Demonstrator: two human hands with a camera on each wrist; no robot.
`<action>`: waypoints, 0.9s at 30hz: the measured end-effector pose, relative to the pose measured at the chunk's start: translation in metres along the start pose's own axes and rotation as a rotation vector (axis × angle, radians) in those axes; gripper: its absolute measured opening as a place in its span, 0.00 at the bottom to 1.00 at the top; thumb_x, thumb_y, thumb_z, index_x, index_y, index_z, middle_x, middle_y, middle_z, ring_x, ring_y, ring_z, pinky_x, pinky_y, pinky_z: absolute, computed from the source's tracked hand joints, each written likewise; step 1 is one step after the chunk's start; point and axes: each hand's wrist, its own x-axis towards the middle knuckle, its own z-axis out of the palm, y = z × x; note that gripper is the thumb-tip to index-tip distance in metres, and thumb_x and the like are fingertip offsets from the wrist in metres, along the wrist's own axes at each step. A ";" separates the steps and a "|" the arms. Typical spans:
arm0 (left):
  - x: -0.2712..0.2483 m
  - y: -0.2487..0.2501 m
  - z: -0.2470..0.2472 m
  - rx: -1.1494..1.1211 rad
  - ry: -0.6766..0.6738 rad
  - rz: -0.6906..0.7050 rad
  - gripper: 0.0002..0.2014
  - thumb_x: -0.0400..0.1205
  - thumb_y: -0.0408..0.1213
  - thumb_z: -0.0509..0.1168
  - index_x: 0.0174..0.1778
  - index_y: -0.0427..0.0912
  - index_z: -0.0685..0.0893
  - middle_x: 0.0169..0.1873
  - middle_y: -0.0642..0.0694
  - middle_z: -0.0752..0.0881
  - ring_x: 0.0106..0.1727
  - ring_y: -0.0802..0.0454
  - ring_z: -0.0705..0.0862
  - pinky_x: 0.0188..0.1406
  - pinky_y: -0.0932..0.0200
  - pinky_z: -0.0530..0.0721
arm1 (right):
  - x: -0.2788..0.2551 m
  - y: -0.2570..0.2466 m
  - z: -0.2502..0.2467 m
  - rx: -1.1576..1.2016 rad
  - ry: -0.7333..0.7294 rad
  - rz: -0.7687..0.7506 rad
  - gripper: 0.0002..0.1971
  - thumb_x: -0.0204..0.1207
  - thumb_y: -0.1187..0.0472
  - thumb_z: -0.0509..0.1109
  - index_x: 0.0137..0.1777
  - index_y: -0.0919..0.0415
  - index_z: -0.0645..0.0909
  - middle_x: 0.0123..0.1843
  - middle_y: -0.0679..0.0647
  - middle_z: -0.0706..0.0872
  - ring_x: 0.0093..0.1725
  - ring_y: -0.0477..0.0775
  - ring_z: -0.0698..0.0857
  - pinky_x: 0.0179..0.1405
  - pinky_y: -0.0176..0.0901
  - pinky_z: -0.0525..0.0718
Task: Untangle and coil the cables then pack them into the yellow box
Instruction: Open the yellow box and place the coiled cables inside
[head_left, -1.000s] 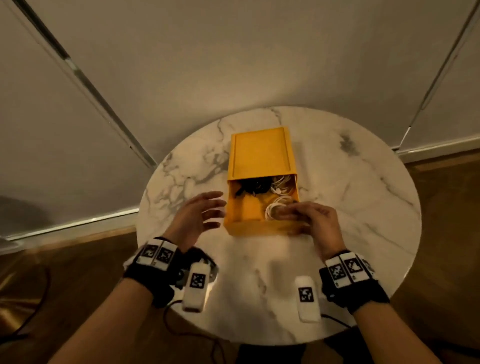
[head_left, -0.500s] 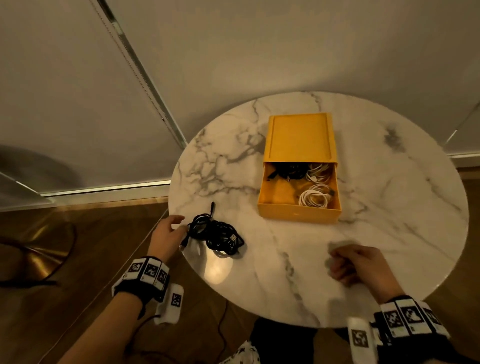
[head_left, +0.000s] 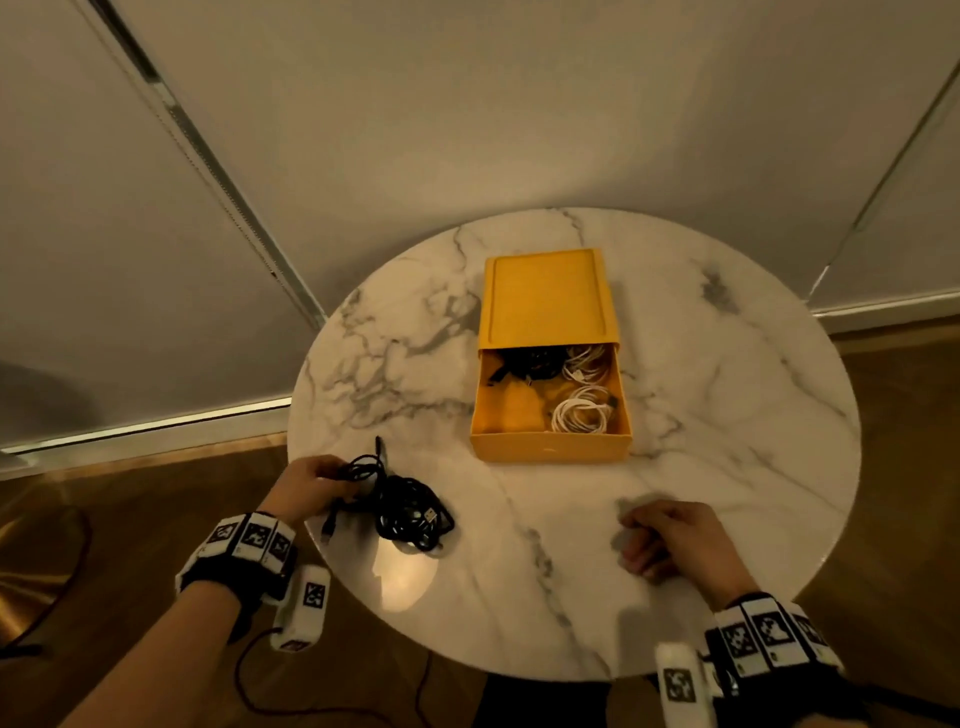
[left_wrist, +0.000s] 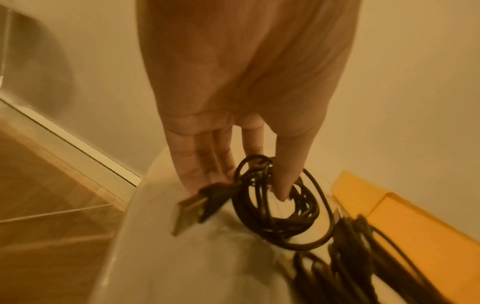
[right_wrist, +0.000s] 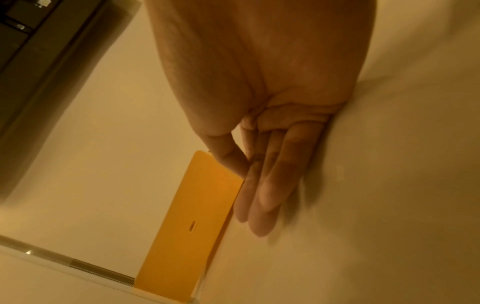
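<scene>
Left hand (head_left: 306, 486), away from yellow box (head_left: 550, 358) a second ago, now gripping black cable tangle (head_left: 400, 506) at surface (head_left: 727, 467) 8 o'clock edge, fingers threading its loops. Right hand (head_left: 670, 540) pulling back to 5 o'clock, loosely curled, holding nothing. Box at 12 o'clock, drawer open, white coils (head_left: 582, 415) and black cable already inside. Last tangle likely starting.

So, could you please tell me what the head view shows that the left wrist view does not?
Only the head view shows the right hand resting empty on the marble table and the white coils inside the yellow box. Only the left wrist view shows a USB plug at the fingers. Both show the left hand holding the tangled black cable.
</scene>
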 end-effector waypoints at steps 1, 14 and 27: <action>0.000 0.001 -0.002 -0.047 0.022 0.001 0.12 0.70 0.35 0.79 0.47 0.40 0.88 0.41 0.41 0.90 0.46 0.44 0.88 0.42 0.53 0.83 | 0.000 0.000 0.001 0.006 -0.003 -0.001 0.11 0.82 0.67 0.64 0.46 0.74 0.85 0.33 0.73 0.88 0.24 0.60 0.87 0.20 0.40 0.79; 0.001 0.137 -0.004 0.007 0.112 0.478 0.09 0.73 0.32 0.77 0.38 0.53 0.88 0.28 0.59 0.89 0.30 0.64 0.86 0.34 0.65 0.84 | 0.000 -0.001 0.003 0.060 -0.008 0.009 0.12 0.81 0.68 0.64 0.46 0.77 0.84 0.32 0.73 0.87 0.21 0.58 0.85 0.18 0.39 0.77; 0.049 0.226 0.122 0.834 -0.338 0.612 0.12 0.75 0.44 0.76 0.47 0.39 0.92 0.27 0.51 0.82 0.31 0.53 0.79 0.30 0.61 0.73 | 0.002 -0.002 0.005 0.062 -0.009 0.034 0.11 0.81 0.68 0.63 0.43 0.73 0.84 0.26 0.66 0.86 0.20 0.58 0.84 0.17 0.37 0.77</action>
